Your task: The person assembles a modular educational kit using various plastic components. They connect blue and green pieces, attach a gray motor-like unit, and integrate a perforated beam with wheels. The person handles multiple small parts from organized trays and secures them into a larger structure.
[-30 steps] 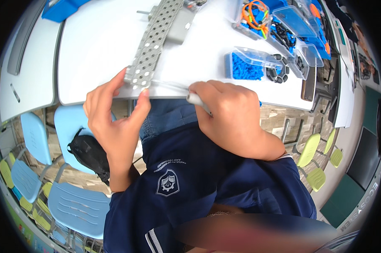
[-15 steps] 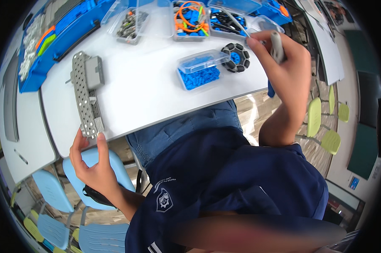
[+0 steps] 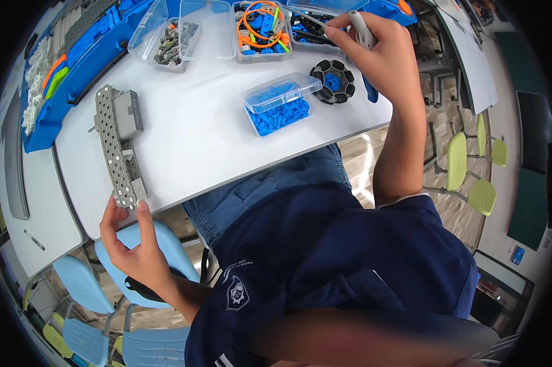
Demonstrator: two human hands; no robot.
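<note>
A long grey perforated beam assembly (image 3: 112,150) with a grey motor-like block lies on the left of the white table. My left hand (image 3: 135,248) pinches its near end lightly between thumb and fingers. My right hand (image 3: 380,58) is closed around a light grey, rounded tool-like piece (image 3: 363,30); a thin rod (image 3: 309,16) sticks out beyond thumb and forefinger. Whether the two are one tool I cannot tell. A blue part (image 3: 370,90) shows below that hand. Left of it stands a black wheel (image 3: 332,82) with a blue hub, against a clear box (image 3: 276,105) of small blue pins.
Along the back stand open clear boxes: grey connectors (image 3: 175,46), mixed parts with orange rings (image 3: 262,30), and black parts (image 3: 312,29). A blue sorting case (image 3: 68,101) takes the far left. Blue chairs (image 3: 83,284) stand at the lower left, green chairs (image 3: 456,160) at the right.
My right hand has shifted left and up with the grey piece and rod. The view has turned slightly. My left hand keeps its hold at the beam's near end.
</note>
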